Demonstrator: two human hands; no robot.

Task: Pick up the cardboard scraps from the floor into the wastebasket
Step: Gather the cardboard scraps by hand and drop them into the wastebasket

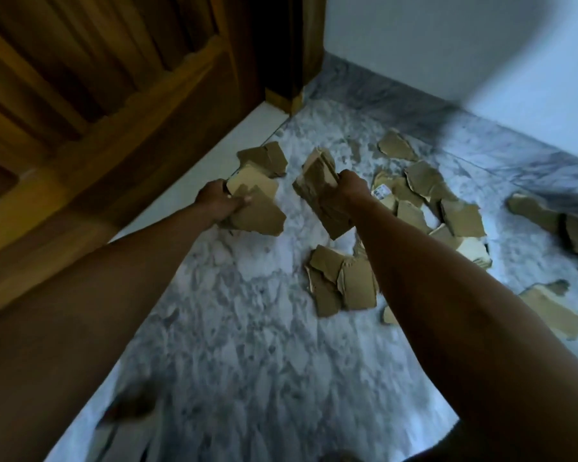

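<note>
We gather cardboard scraps from a marble floor (247, 328).
Our left hand (216, 203) grips a few scraps (259, 211); our right hand (346, 191) clutches a stack (317, 181). More pieces (341, 281) lie scattered beneath and right.

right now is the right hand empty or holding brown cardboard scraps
Holding. The right hand grips a stack of torn brown cardboard scraps, lifted above the grey marble floor.
</note>
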